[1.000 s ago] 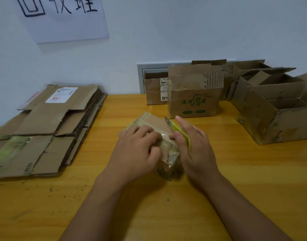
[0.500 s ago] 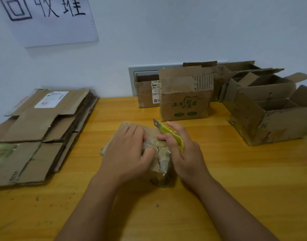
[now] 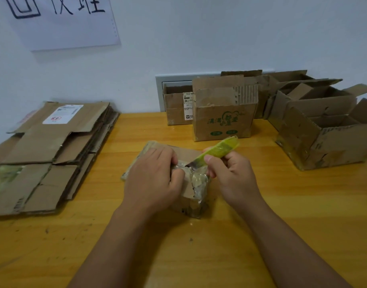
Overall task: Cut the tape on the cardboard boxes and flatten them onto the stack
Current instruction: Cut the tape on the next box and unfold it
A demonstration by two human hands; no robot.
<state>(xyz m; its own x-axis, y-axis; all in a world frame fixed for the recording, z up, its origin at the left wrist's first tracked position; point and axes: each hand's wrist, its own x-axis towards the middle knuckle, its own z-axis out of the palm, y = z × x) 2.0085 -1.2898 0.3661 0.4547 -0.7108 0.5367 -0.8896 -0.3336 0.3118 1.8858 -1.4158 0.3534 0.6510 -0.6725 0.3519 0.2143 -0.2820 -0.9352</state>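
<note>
A small cardboard box [image 3: 194, 188] wrapped in clear tape stands on the wooden table [image 3: 303, 204] in front of me. My left hand [image 3: 151, 179] grips its top left side, fingers curled over the upper edge. My right hand [image 3: 230, 177] holds a yellow-green utility knife [image 3: 218, 152], its blade tip touching the tape on the box's top, right beside my left fingers. A stack of flattened cardboard [image 3: 47, 150] lies at the table's left.
Several open cardboard boxes stand along the wall: a box with green print [image 3: 224, 119], a smaller labelled box [image 3: 176, 104] behind it, and larger torn boxes [image 3: 323, 129] at the right. A paper sign [image 3: 62, 19] hangs on the wall.
The knife has turned over: its blade pointed up and away before, now it points down into the tape on the box's top. My left hand still grips the box.
</note>
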